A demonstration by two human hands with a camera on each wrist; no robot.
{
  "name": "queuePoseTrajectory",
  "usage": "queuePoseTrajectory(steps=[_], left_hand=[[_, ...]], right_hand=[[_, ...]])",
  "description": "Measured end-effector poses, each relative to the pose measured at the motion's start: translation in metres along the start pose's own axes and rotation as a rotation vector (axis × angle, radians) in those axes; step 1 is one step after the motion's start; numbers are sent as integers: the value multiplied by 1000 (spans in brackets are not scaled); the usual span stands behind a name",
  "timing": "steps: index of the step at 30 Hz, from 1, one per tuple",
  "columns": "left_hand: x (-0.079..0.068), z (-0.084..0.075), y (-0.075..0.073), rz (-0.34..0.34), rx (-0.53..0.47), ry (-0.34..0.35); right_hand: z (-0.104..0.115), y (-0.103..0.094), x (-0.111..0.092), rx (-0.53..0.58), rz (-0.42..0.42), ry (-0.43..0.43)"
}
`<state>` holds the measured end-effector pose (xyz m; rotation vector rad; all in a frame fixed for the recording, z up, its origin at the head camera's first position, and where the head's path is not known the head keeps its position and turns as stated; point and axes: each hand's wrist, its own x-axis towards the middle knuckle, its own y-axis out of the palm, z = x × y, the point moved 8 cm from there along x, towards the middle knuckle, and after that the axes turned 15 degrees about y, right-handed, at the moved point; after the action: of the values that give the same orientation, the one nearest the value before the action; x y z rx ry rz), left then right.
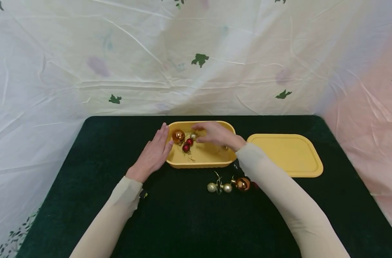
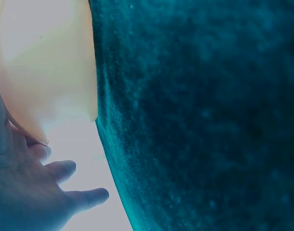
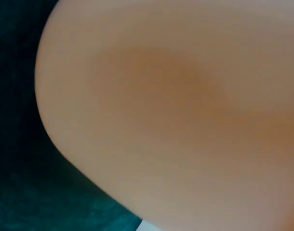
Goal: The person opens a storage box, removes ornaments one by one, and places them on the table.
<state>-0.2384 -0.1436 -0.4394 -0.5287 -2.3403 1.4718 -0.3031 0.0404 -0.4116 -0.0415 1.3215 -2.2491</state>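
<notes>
A yellow plastic box [image 1: 202, 165] stands towards the back of the dark green table. Against its left end rests my left hand [image 1: 155, 150], fingers extended; the left wrist view shows the same hand [image 2: 36, 187] beside the box's pale wall [image 2: 50, 72]. My right hand [image 1: 216, 134] reaches inside the box, fingers and thumb parted near a small gold bauble [image 1: 193, 136]. Left of it in the box are a copper bauble [image 1: 178, 136] and two red baubles [image 1: 186, 147]. Another small gold bauble [image 1: 225, 147] is partly hidden under my right wrist. A blurred yellowish surface [image 3: 161, 120] fills most of the right wrist view.
A flat yellow lid [image 1: 289, 156] lies right of the box. In front of the box are a glittery gold bauble [image 1: 212, 187], a smooth gold bauble [image 1: 227, 188] and a copper bauble [image 1: 242, 184]. A red one is partly behind my right sleeve. Light fabric hangs behind the table.
</notes>
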Motion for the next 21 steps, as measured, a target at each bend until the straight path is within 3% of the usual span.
queuePoseTrajectory(steps=[21], left_hand=[[-1,-3,0,-5,-7,11]], right_hand=[[-4,14,5,-40,14,-6]])
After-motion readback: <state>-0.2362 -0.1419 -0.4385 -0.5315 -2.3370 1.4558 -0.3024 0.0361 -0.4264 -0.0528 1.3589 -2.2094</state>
